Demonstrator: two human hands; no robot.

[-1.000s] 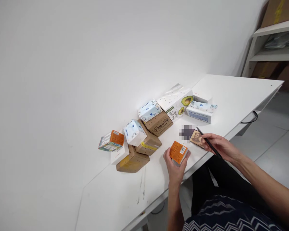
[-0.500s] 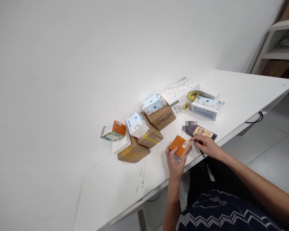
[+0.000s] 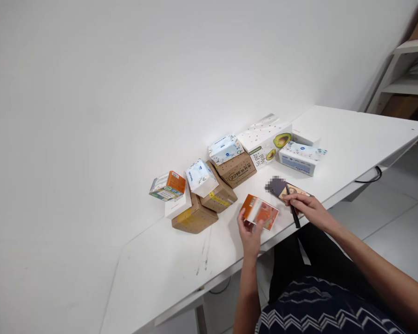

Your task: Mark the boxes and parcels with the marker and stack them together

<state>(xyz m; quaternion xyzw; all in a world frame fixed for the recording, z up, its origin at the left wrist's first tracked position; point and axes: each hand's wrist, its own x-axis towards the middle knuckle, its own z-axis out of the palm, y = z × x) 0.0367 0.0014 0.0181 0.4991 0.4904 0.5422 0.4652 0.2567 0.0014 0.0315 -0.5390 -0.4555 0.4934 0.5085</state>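
Note:
My left hand (image 3: 250,234) grips a small orange and white box (image 3: 261,212) just over the table, its fingers round the left and near sides. A photo-like panel of the box faces up. In my right hand (image 3: 304,206) is a slim black utility knife (image 3: 294,217), held in a pinch, with its handle pointing down toward the table edge. Whether its blade is out I cannot tell. Beneath that hand lies a phone-like dark object (image 3: 277,186) with a banknote-like picture on it, partly covered by my fingers and blurred at one end.
Along the wall on the white table (image 3: 153,264) stand brown cartons (image 3: 195,215), tissue packs (image 3: 226,148) and an avocado-printed box (image 3: 264,144). Another orange box (image 3: 169,185) sits on a white box at the left. A tissue pack (image 3: 299,157) lies behind the phone-like object. Shelves (image 3: 407,69) stand at far right.
My left hand has turned the small box, so a photo-like panel now shows instead of the orange barcode face. My right hand has shifted slightly right with the utility knife, whose angle has become steeper.

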